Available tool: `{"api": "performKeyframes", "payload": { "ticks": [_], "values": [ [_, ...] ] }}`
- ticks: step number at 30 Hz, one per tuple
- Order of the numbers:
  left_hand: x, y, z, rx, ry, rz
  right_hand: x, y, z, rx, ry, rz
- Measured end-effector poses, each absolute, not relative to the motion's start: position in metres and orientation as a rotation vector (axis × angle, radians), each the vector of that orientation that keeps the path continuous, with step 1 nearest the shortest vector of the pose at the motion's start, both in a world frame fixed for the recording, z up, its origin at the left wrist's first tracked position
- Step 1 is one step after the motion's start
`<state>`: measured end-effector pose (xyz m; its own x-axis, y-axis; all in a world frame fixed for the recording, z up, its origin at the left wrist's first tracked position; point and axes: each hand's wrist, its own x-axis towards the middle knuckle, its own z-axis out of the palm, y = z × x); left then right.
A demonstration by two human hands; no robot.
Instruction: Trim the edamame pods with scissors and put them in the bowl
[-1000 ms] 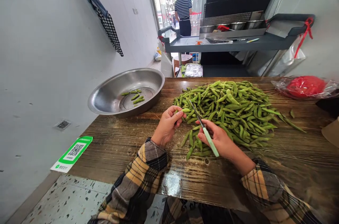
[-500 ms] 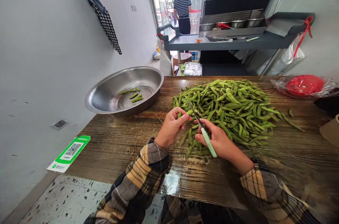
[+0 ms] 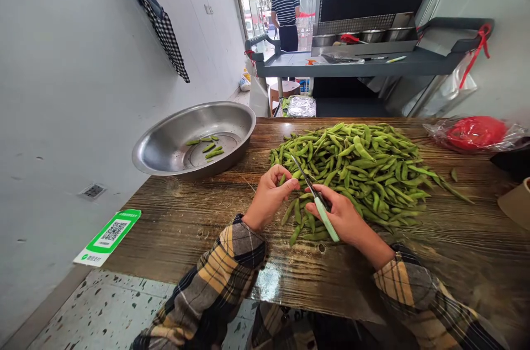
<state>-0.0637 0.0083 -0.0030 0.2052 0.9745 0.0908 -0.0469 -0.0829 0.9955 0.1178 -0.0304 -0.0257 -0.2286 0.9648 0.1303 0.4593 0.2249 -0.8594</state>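
A big heap of green edamame pods (image 3: 364, 165) lies on the wooden table (image 3: 199, 217). My left hand (image 3: 269, 195) is closed, pinching one pod (image 3: 292, 176) at the heap's near left edge. My right hand (image 3: 342, 217) is closed round scissors with a pale green handle (image 3: 325, 217); their blades (image 3: 302, 172) point up-left and meet the held pod. A steel basin (image 3: 194, 137) at the table's far left holds a few trimmed pods (image 3: 209, 148).
A white wall runs along the left with a QR sticker (image 3: 108, 237) low down. A red item in clear plastic (image 3: 476, 133) lies at the far right. Behind the table stands a grey cart with metal pans (image 3: 360, 57). A person in a striped top (image 3: 285, 10) stands in the doorway.
My left hand and the pod have shifted slightly right, closer to the scissors, and the blades now touch the pod. The view has tipped a little downward.
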Motion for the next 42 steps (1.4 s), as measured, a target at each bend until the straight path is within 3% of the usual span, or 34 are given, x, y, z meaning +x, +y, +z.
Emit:
{"api": "performKeyframes", "payload": {
  "ticks": [8, 15, 23, 27, 37, 42],
  "values": [
    [-0.065, 0.013, -0.003, 1.188, 0.915, 1.016, 0.119, -0.029, -0.03, -1.363, -1.735, 0.919],
    [-0.067, 0.019, -0.009, 1.125, 0.885, 0.899, 0.127, -0.026, -0.018, -1.189, -1.236, 1.234],
    [-0.056, 0.019, -0.028, 2.035, 1.203, 0.822, 0.125, -0.027, -0.014, -1.133, -1.14, 1.302],
    [-0.056, 0.017, -0.033, 2.192, 1.259, 0.766, 0.125, -0.027, -0.016, -1.14, -1.145, 1.313],
    [-0.073, 0.022, -0.006, 1.146, 0.974, 1.09, 0.123, -0.026, -0.015, -1.168, -1.351, 1.236],
    [-0.071, 0.017, 0.001, 1.003, 0.857, 1.128, 0.123, -0.025, -0.02, -1.123, -1.458, 1.238]
  ]
}}
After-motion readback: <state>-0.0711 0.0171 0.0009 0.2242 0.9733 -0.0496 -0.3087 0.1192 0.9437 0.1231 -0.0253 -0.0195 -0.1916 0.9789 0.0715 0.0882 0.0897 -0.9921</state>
